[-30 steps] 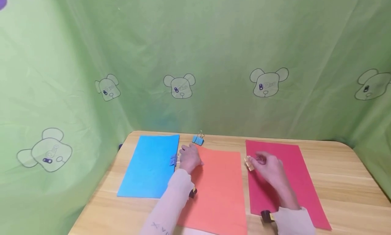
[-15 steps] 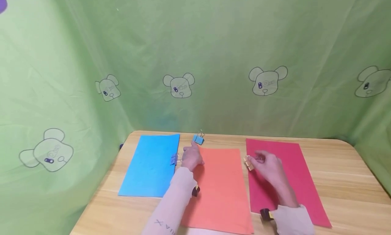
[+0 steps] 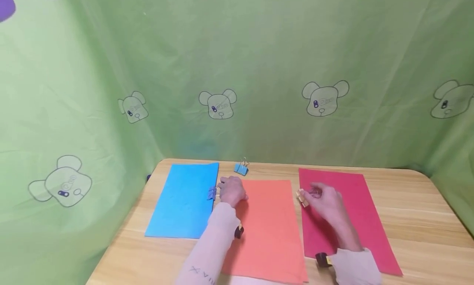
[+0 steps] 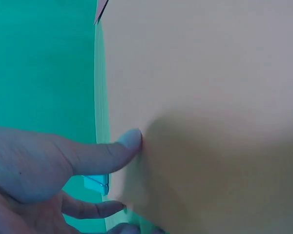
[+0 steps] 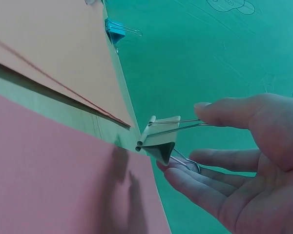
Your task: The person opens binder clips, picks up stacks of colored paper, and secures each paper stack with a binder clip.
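Note:
My left hand (image 3: 232,191) is at the upper left corner of the orange paper (image 3: 270,223), several sheets by the look of its edges. In the left wrist view the thumb (image 4: 129,141) lies on top and the fingers reach the sheet's edge, so the corner sits between them. With thumb and fingers, my right hand (image 3: 327,200) pinches the wire handles of a pale yellow binder clip (image 5: 161,136). This clip hovers over the left edge of the red paper (image 3: 355,219), apart from the orange paper.
Left lies blue paper (image 3: 181,202) with a purple binder clip (image 3: 212,193) on its right edge. A blue binder clip (image 3: 241,169) stands behind the orange paper. Green curtain (image 3: 259,50) hangs behind the wooden table (image 3: 418,219).
The left hand's extended index finger has drawn back from near the blue clip to the orange paper's corner. The orange paper's lower right has shifted slightly right. The right hand stays still with its clip.

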Tool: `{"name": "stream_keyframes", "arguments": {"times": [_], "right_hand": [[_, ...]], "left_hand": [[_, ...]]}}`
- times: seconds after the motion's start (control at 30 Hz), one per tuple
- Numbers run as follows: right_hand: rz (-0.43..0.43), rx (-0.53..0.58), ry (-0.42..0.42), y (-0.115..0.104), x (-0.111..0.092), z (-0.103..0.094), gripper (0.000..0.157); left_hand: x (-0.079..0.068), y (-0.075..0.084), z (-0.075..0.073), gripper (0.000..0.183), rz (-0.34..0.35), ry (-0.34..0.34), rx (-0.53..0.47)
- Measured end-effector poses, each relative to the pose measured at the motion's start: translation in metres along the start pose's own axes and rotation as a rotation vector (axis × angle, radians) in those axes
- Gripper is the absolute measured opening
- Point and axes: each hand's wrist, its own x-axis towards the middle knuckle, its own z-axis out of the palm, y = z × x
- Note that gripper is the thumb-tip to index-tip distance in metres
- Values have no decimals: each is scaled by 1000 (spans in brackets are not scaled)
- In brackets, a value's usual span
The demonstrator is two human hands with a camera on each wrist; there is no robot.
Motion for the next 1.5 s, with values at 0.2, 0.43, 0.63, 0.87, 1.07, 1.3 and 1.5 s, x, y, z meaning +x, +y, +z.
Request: {"name": "stream_keyframes", "arguments": {"times": [0.2, 0.43, 0.63, 0.87, 1.07, 1.3, 1.5], "right_hand": [[9, 1, -1, 1, -1, -2, 60], [3, -5, -9, 0, -1, -3, 62], [-3, -3, -1, 0, -1, -2, 61], [17, 11, -35, 0, -2, -2, 64], [12, 20, -30, 0, -2, -6, 62], [11, 16, -37, -3, -2, -7, 64], [31, 25, -49, -3, -4, -7, 64]], "left_hand": [[6, 10, 4, 59, -95, -54, -34], [2, 3, 0, 55, -71, -94, -89], [0, 2, 2, 43, -45, -77, -74], [-2, 12, 6, 24, -79, -18, -65], [-2, 17, 7, 21, -76, -1, -69], [-5, 17, 3, 35, -96, 22, -103], [-4, 16, 5, 65, -106, -23, -101]]}}
